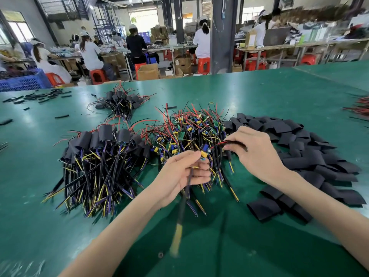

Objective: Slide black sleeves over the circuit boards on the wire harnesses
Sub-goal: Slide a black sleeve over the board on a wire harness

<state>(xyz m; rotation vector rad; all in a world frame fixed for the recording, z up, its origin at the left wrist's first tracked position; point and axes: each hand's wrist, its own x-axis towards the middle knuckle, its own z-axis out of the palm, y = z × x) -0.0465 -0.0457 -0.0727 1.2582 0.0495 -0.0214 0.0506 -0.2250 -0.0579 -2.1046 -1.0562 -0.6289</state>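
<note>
This is a wide green desk (259,92) in a busy workshop, and behind it people sit on red stools (203,65) at other long desks. My left hand (185,172) is curled round one wire harness (186,194), gripping the cable just below its small circuit board (204,153), which pokes up past the fingertips. The cable's lower end hangs towards me, blurred. My right hand (257,150) pinches red and black wires (223,143) between thumb and fingertips, just right of that board; I cannot tell whether they belong to the held harness. Right behind both hands lies a heap of bare harnesses (195,126), green boards showing among the wires. A spread of flat black sleeves (299,152) touches that heap on its right and runs beside and beyond my right hand. To the left sits a stack of sleeved harnesses (103,156), with a smaller sleeved bunch (119,100) further back. A blue crate (24,80) stands at the far left edge
</note>
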